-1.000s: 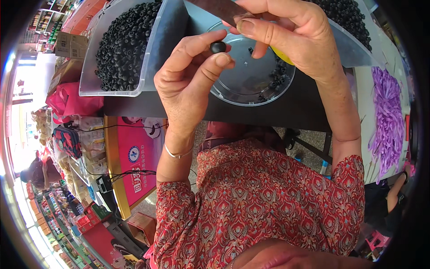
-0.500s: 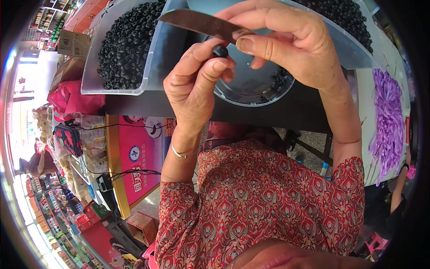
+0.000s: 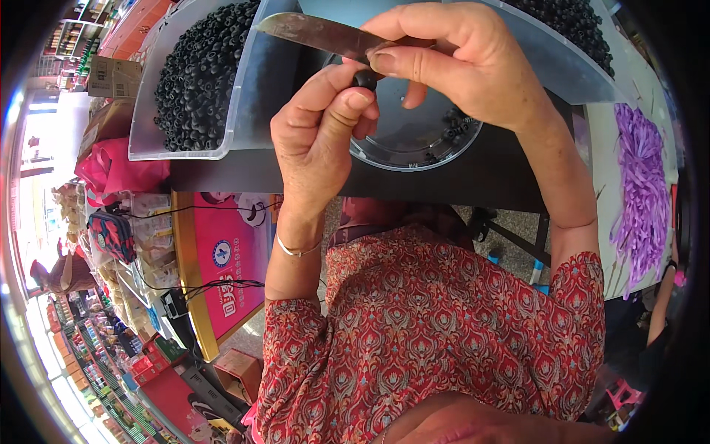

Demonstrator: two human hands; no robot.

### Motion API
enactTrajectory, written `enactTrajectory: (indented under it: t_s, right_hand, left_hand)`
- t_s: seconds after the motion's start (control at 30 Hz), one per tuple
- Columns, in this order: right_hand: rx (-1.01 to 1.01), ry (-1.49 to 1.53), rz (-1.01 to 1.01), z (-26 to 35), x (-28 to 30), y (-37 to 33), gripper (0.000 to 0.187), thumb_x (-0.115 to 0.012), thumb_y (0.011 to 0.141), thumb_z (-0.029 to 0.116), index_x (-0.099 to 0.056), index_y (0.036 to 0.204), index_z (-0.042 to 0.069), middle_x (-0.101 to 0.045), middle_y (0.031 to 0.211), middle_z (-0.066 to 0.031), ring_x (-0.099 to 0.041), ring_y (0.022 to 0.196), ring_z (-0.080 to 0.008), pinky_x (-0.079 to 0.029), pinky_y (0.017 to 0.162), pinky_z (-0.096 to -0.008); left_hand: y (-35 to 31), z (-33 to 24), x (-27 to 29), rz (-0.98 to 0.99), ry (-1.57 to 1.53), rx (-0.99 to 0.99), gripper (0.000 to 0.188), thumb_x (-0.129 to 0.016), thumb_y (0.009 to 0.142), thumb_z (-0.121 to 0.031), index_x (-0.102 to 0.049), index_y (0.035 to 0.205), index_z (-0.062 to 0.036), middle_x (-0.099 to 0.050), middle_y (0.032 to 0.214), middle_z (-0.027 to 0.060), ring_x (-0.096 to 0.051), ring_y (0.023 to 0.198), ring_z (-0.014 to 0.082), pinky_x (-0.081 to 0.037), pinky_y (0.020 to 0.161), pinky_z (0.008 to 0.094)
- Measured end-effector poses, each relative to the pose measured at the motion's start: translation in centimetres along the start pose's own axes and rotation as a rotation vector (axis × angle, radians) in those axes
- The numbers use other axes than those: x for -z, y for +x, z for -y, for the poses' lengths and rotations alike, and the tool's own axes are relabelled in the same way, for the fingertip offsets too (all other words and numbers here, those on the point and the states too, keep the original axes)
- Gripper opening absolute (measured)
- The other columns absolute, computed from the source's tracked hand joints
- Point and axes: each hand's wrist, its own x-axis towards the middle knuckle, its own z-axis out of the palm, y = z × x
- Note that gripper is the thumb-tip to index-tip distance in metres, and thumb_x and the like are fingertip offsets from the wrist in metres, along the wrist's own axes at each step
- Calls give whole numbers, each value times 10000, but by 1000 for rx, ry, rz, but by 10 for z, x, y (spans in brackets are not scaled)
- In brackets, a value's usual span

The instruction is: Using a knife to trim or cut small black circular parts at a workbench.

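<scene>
Between the thumb and fingers of my left hand [image 3: 314, 140] is a small, round, glossy black bead-like piece [image 3: 364, 79]. My right hand [image 3: 473, 74] grips a knife [image 3: 314, 35], its blade pointing left and its handle mostly hidden in the fingers. The right thumb and the base of the blade are close above the black piece; I cannot tell whether the blade touches it. Below the hands lies a round clear container [image 3: 414, 168] with a few dark bits inside, partly covered by my hands.
A translucent bin [image 3: 181, 156] at left holds many hollow black pieces [image 3: 198, 81]. Another bin [image 3: 592, 92] of black pieces stands at far right. Purple shredded strips [image 3: 640, 196] lie on a pale table to the right. The dark table edge [image 3: 251, 177] runs before me.
The knife and right hand have moved slightly left and down, bringing the right thumb nearer the black piece. The left hand keeps its pinch.
</scene>
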Motion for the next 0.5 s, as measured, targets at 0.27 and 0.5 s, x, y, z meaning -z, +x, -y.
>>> enactTrajectory:
  t_s: [0.27,0.5]
  right_hand:
    - [717,-205,20,-37,5,27,163,-627,878,23,-664,1031,-22,-667,880,-66,-620,738,-93,-493,582,-204]
    - [107,-40,33,-15,-7,4,136,-607,891,18,-654,1009,-29,-639,827,-49,-619,677,-100,-483,543,-209]
  left_hand:
    - [0,-3,5,-12,145,49,183,-609,923,-124,-647,1051,1,-601,716,27,-519,574,104,-384,508,208]
    - [-1,-9,9,13,244,71,118,-596,928,-76,-626,989,21,-569,786,14,-482,612,48,-396,526,181]
